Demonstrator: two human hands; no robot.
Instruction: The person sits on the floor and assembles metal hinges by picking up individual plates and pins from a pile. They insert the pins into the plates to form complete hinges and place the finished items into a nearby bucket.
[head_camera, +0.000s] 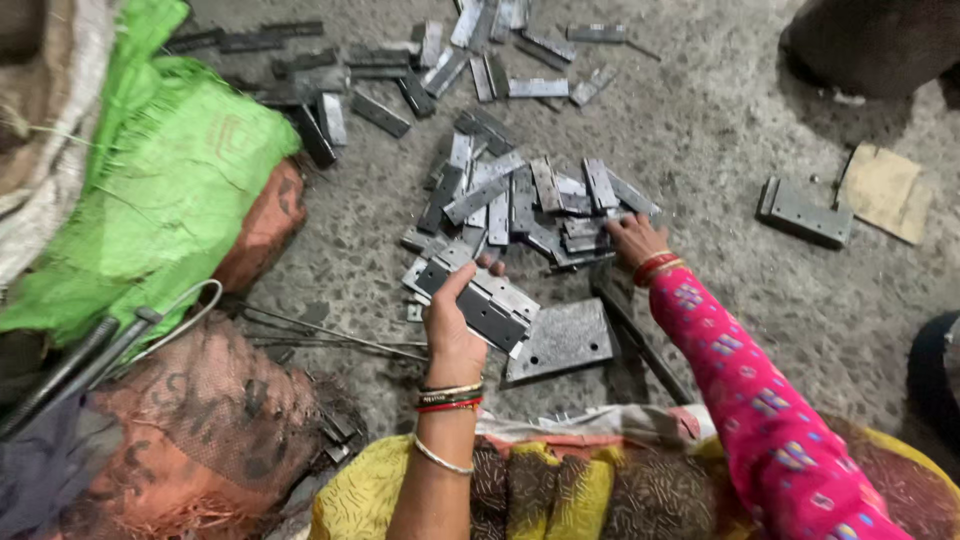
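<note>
Right hand (632, 238): fingertips buried among the grey metal plates of the pile (520, 205); what they grip, if anything, cannot be told.

Left hand (455, 325): palm and fingers hidden behind the stack of hinge plates (485, 300) it holds; count of plates in the stack unclear.

Far edge: scattered plates (500, 20) cut off by the frame.

Far right: dark rounded mass (870, 40), cropped, kind not readable.

Right edge: dark curved object (935, 370), only a sliver showing.

Left: green woven sack (160, 190) runs out of frame, contents concealed. Rust-coloured mesh sack (200, 430) near left, contents also hidden.

Thin metal rods (330, 335) pass under the sacks, ends unseen.
</note>
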